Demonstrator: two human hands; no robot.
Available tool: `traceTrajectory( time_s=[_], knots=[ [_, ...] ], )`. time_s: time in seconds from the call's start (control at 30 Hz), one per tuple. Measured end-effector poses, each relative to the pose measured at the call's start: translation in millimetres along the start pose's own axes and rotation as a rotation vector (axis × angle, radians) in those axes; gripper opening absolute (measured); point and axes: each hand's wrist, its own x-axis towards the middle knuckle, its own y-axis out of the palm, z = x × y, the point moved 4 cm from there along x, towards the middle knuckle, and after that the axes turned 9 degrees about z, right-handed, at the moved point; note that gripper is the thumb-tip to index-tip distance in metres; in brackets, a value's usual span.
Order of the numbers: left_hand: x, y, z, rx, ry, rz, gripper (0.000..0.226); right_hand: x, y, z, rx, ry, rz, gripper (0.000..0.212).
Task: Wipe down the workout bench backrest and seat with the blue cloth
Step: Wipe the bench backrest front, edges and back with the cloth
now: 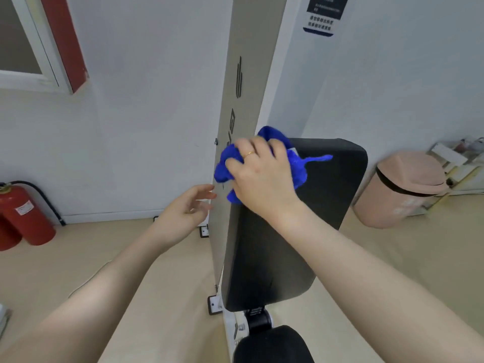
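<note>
So my right hand (pixel 262 176) bunches the blue cloth (pixel 297 166) vs the backrest (pixel 314 218) top-left at 11 o'clock for pressure, left hand (pixel 187 210) open, empty, w/ fingers by the grey panel (pixel 235 121), prob. to steady.

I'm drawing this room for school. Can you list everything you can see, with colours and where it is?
Cloth: one, blue, bunched on the backrest's upper left part.
Backrest: one, black, centre, raised.
Seat: one, black, bottom edge.
Upright panel: one, beige, left of the backrest.
Fire extinguishers: two, red, floor at left.
Bin: one, pink, floor at right.
Wall sign: one, dark blue, top right.
Window frame: one, white with red strip, top left.
Left hand: open, beside the panel.
Right hand: gripping the cloth.
</note>
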Motion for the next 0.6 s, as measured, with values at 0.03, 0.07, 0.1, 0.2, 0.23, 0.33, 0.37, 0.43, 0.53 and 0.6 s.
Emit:
traceTrajectory(
  time_s=[0.03,0.07,0.1,0.2,0.23,0.33,0.37,0.43,0.53,0.6],
  knots=[
    [1.6,4.9,-6.6,0.033,0.010,0.036,0.047,5.3,-6.4,-27.2,0.091,0.145,-0.014,0.017],
    [3.6,10.0,-12.8,0.079,0.015,0.066,0.050,7.3,-6.7,-56.2,0.221,0.296,0.040,0.016],
    [5.5,15.2,-18.6,0.122,0.018,0.084,0.054,6.2,-0.5,-85.1,0.370,0.437,0.123,0.016],
    [13.7,32.0,-35.3,0.174,0.038,0.071,0.067,-9.2,22.1,-146.3,0.600,0.684,0.291,0.027],
    [17.5,35.8,-39.6,0.173,0.044,0.046,0.067,-10.1,23.8,-153.1,0.637,0.711,0.289,0.027],
    [28.0,41.5,-44.0,0.158,0.004,-0.066,0.068,-2.2,16.3,-139.6,0.577,0.735,0.265,0.023],
    [28.5,41.9,-42.5,0.162,-0.008,-0.084,0.068,2.4,13.9,-124.8,0.540,0.704,0.245,0.020],
    [31.0,42.9,-43.8,0.189,-0.007,-0.088,0.066,9.7,7.7,-88.6,0.529,0.585,0.181,0.025],
    [31.7,41.9,-45.2,0.222,-0.001,-0.106,0.059,11.0,-3.8,-47.7,0.530,0.396,0.064,0.033],
    [31.3,42.8,-43.7,0.211,0.003,-0.115,0.061,6.9,0.4,-60.4,0.512,0.324,0.035,0.035]
  ],
)
